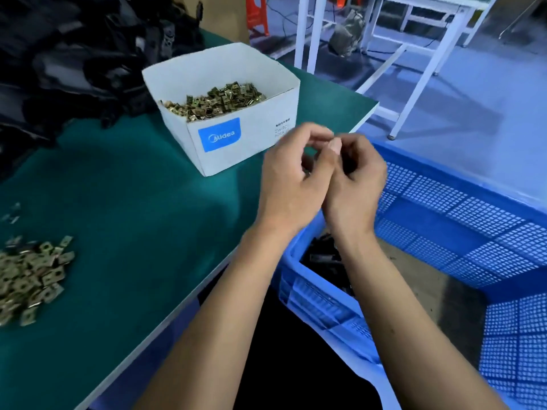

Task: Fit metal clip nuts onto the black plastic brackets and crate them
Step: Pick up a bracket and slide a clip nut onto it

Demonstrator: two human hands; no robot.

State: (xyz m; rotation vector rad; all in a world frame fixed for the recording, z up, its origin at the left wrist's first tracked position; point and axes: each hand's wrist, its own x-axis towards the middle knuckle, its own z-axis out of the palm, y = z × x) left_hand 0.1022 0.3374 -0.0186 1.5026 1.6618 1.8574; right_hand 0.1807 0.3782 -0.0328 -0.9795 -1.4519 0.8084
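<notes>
My left hand [291, 173] and my right hand [355, 179] meet above the table's right edge, fingers curled toward each other. Between them they hold a small dark piece [347, 164], mostly hidden by the fingers, likely a black bracket. No clip nut shows between the fingers. A white cardboard box [245, 137] of brass-coloured clip nuts [219, 100] stands just beyond my hands. A loose heap of clip nuts [32, 276] lies at the table's left. A blue plastic crate [461, 220] sits below my right hand, with black brackets [325, 258] in its near corner.
A pile of black plastic brackets [88, 54] fills the far left of the green table [133, 187]. White table legs [423, 72] and an orange stool [257, 13] stand on the floor beyond. The crate's bottom shows brown cardboard [429, 291].
</notes>
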